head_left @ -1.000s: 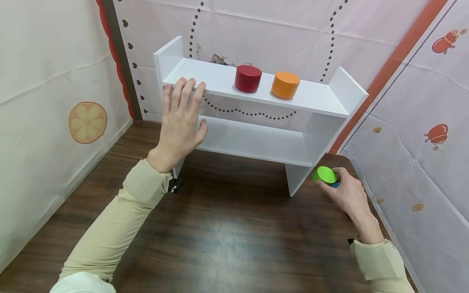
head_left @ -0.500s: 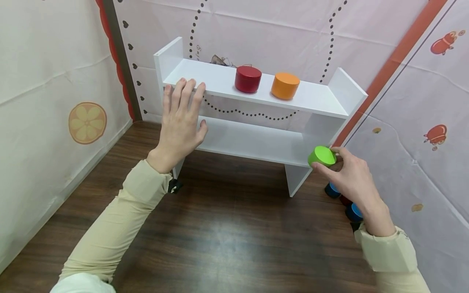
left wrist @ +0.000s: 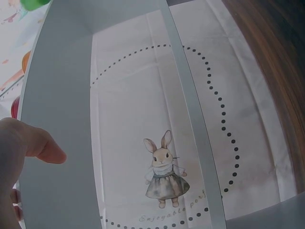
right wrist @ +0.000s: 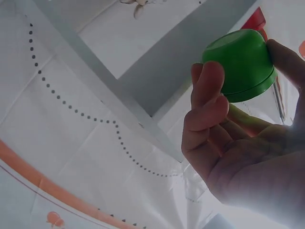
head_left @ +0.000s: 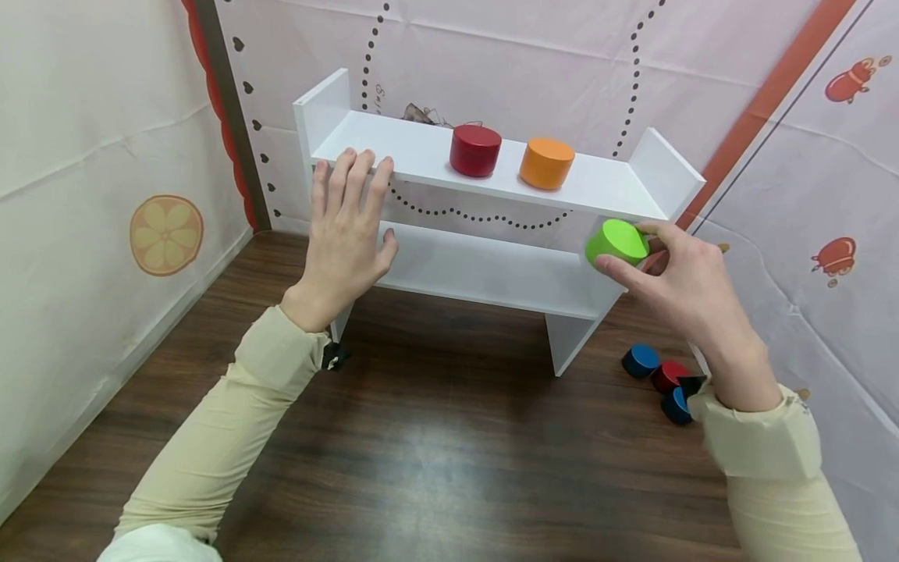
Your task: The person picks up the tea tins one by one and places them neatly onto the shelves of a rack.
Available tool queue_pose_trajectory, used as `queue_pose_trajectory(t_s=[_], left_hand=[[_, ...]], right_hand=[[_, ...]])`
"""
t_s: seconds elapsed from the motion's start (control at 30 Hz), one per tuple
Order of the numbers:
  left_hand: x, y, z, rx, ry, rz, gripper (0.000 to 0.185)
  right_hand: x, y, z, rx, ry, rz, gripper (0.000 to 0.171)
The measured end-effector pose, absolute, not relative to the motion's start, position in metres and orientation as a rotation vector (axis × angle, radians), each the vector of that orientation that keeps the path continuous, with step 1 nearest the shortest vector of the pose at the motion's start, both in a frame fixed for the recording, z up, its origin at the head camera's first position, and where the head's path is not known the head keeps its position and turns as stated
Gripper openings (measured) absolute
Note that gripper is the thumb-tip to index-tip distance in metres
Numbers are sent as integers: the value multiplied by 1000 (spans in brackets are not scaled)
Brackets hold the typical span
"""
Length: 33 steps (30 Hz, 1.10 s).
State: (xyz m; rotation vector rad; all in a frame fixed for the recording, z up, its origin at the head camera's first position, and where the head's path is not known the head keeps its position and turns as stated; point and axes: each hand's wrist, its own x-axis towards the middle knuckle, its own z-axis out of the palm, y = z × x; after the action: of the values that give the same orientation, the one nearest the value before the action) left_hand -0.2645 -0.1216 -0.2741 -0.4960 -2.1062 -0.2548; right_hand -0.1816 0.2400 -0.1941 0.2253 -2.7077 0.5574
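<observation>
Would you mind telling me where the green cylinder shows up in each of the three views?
Head: green cylinder right of centre, held by the right hand just under the right end of the white shelf's top board.
Left wrist: a green sliver at the top left corner.
Right wrist: upper right, pinched between fingers and thumb.
Shared landmark: the white shelf.
</observation>
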Motion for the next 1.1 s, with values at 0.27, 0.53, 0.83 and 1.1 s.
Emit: queue_pose_trajectory(t_s=[0.27,0.53,0.83,1.1], left_hand=[[-265,-123,-275,-493,-2106,-252,79],[-264,-122,-275,-496,-2092,-255,80],[-265,-121,-275,-504,-2091,-264,78],[-267,-123,-275,-505,-2091,-264,79]], right_hand=[[-193,233,-169,208,-2646,584,70],[-219,226,-154,94,-2655,558,70],[-242,225,-152,-38,-2697,491,78],[-252,225,-154,-71,-2725,406,77]])
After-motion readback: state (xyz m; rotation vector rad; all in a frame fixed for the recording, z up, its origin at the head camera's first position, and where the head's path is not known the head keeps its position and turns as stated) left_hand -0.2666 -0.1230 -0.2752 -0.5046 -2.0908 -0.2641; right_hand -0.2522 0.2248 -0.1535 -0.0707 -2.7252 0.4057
